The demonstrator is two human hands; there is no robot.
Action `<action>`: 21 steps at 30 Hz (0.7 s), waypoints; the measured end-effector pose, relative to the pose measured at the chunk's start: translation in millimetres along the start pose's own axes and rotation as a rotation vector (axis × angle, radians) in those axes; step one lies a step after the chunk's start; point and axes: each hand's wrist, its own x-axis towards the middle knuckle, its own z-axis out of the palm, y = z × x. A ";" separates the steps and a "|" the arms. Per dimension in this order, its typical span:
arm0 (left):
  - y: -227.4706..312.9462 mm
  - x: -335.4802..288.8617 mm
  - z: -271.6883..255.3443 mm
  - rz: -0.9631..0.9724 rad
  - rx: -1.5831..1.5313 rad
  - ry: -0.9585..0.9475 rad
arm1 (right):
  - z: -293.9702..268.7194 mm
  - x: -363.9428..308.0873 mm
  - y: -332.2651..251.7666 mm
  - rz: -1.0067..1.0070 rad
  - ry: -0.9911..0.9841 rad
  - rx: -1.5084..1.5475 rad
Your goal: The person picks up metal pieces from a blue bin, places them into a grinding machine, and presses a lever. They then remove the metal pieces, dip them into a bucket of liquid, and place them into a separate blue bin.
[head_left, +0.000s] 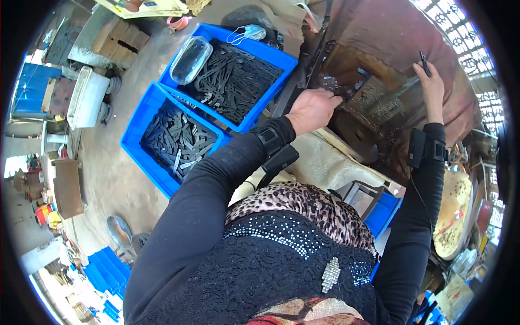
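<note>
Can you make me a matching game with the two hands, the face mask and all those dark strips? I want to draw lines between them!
Things:
1. Right hand
2. Left hand
3. Face mask
4. Dark strips

Where or how:
A. Heaped inside two blue bins
B. Close to a dark round disc
C. Pinching a small dark piece between its fingers
D. Pale blue, lying at the far edge of a bin

Right pairs: 1-C, 2-B, 3-D, 4-A
</note>
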 end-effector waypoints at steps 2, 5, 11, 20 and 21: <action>3.1 -1.3 -4.0 -0.001 0.004 -0.023 | -2.2 3.0 -0.8 0.011 -0.015 -0.013; 4.4 -6.3 -7.9 -0.022 0.019 -0.021 | -3.1 3.4 -7.1 0.005 -0.039 -0.016; 4.9 -7.4 -9.0 -0.023 0.024 -0.026 | -5.3 -45.1 -24.5 -0.082 0.163 0.044; 8.4 -8.1 -7.1 0.007 0.031 -0.027 | 16.0 -213.9 21.3 0.213 -0.076 0.044; 7.7 -7.6 -4.4 0.012 0.037 -0.031 | 18.9 -220.2 19.4 0.215 -0.077 0.047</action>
